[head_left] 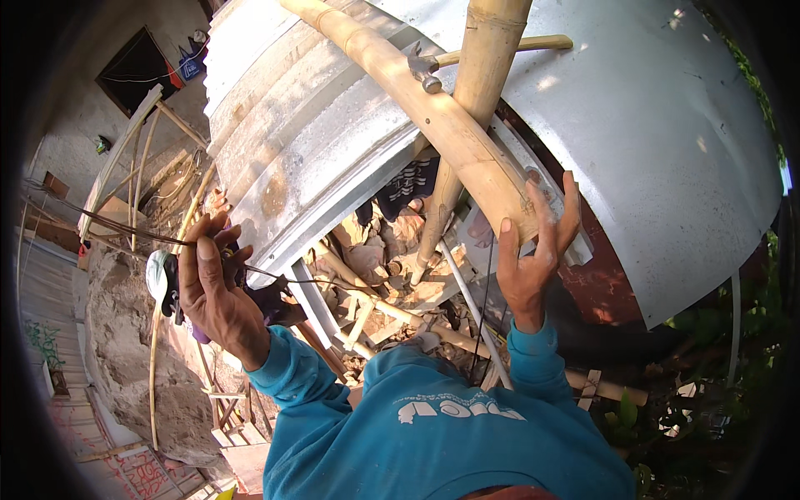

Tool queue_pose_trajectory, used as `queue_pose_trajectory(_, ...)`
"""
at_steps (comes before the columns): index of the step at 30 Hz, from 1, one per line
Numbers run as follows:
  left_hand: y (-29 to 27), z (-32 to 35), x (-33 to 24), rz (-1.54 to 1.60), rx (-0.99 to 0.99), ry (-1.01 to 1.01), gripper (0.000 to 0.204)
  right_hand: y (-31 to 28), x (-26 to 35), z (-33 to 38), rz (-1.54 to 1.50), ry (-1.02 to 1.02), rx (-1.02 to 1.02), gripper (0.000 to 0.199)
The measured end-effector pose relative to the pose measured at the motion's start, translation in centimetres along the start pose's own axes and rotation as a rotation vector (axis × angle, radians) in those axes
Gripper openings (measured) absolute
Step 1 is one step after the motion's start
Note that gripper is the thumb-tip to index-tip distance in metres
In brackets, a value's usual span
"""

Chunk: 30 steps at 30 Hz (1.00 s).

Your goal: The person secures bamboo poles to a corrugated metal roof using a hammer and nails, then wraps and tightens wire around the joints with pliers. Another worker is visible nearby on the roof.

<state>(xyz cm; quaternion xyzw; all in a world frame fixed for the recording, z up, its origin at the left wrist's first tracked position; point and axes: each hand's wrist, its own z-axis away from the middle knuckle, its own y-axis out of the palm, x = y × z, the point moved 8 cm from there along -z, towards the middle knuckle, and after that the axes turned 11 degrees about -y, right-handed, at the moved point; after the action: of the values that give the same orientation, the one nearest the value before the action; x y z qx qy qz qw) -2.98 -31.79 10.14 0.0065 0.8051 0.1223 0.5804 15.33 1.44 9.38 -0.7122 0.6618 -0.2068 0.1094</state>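
The right hand point(533, 250) grips the lower end of a thick bamboo pole point(425, 108), fingers wrapped around it. The pole's long axis runs from that hand up and to the left, crossing in front of a second bamboo pole point(475, 92) that stands more upright. A hammer point(467, 57) rests where the two poles cross, its wooden handle pointing right. Behind the poles lies a curved sheet of grey metal roofing point(667, 142).

The left hand point(212, 287) is closed on a thin dark wire point(117, 227), left of the thick pole; the wire runs away to the left and also trails right toward the poles. A white and dark object sits against that hand; what it is cannot be told.

Below the thick pole, rubble and wood scraps point(375, 275) lie piled, with a thin white pipe point(471, 312) slanting across them. Far up and left of the pole, blue cloth point(190, 62) hangs beside a dark wall opening.
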Motion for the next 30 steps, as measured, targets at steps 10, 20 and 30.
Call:
queue_pose_trajectory(10,7.2,-0.1,1.5,0.546,0.260,-0.214,0.036,7.3,9.2,2.1,-0.717,0.109,0.444,0.047)
queue_pose_trajectory(20,-0.2,0.3,1.5,-1.167,-0.016,-0.003,0.056,-1.5,6.4,-0.1,-0.366,-0.027,0.505,0.014)
queue_pose_trajectory(30,12.5,1.8,-0.5,-0.453,0.509,0.118,0.027,-2.9,2.4,-8.5,-0.138,-0.247,-0.057,0.041)
